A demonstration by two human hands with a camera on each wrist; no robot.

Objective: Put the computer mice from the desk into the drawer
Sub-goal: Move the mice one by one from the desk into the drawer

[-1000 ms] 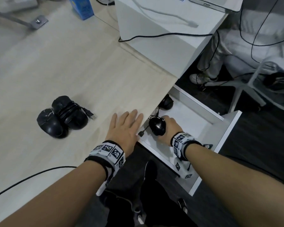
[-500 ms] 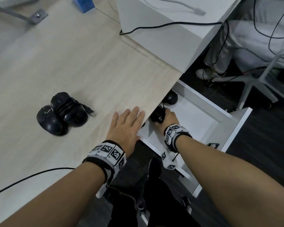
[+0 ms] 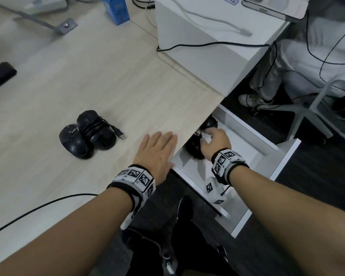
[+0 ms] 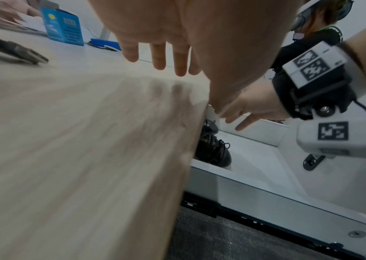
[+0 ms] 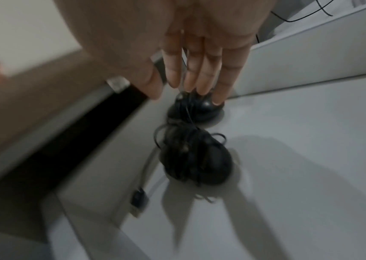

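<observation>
Two black mice lie side by side on the wooden desk [image 3: 108, 76]: a bare one [image 3: 74, 141] and one wound in its cable [image 3: 97, 130]. My left hand [image 3: 159, 144] [image 4: 166, 52] rests flat on the desk's edge with straight fingers. Below it the white drawer [image 3: 247, 127] stands pulled out. Two more black mice are inside it: a cable-wrapped one [image 3: 193, 149] [image 5: 195, 161] [image 4: 213, 151] on the floor and another [image 3: 208, 123] [image 5: 199, 105] further in. My right hand [image 3: 213, 140] [image 5: 190, 84] hangs over them, its straight fingertips touching the far mouse.
A white cabinet [image 3: 207, 56] with cables and a phone [image 3: 273, 5] stands behind the drawer. A blue carton [image 3: 116, 8] sits at the back. A black cable [image 3: 38, 208] crosses the near desk. Another person's legs [image 3: 267, 80] and a chair [image 3: 317, 100] are to the right.
My right hand carried the cable-wrapped mouse deeper into the drawer, let it go on the floor and straightened its fingers towards the far mouse. The left hand stayed flat on the desk.
</observation>
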